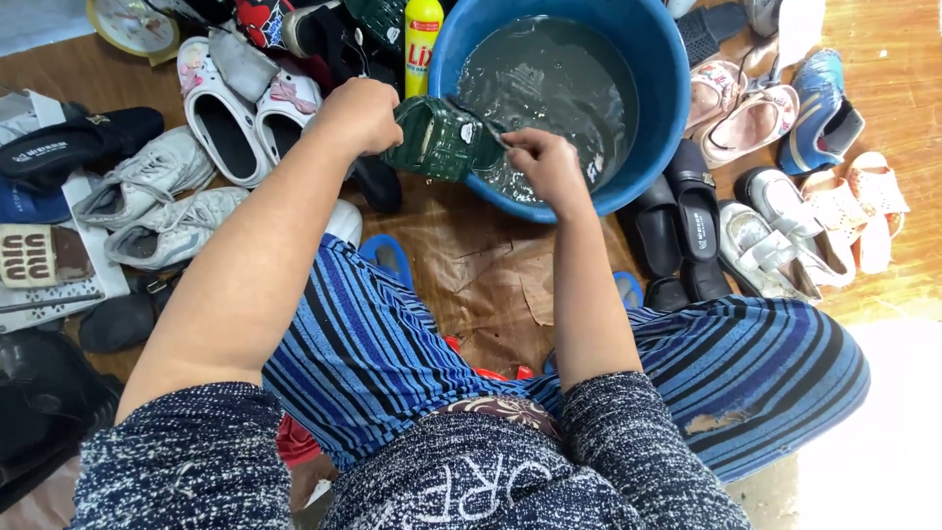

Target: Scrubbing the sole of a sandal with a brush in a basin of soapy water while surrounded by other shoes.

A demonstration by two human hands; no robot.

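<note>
My left hand [361,115] grips the heel end of a dark green shoe [439,142] and holds it sole-up over the near rim of a blue basin [652,69] of grey soapy water. At the shoe's other end, my right hand [546,167] is closed around something small and pale, probably a brush, pressed against the sole. Both forearms reach forward from my lap, which is covered by blue striped trousers.
A yellow bottle [422,39] stands left of the basin. White clogs [245,113] and white sneakers [162,201] lie at left. Black shoes [687,231], pale sandals [746,123] and a blue shoe [819,108] crowd the right. Brown paper [491,285] covers the floor.
</note>
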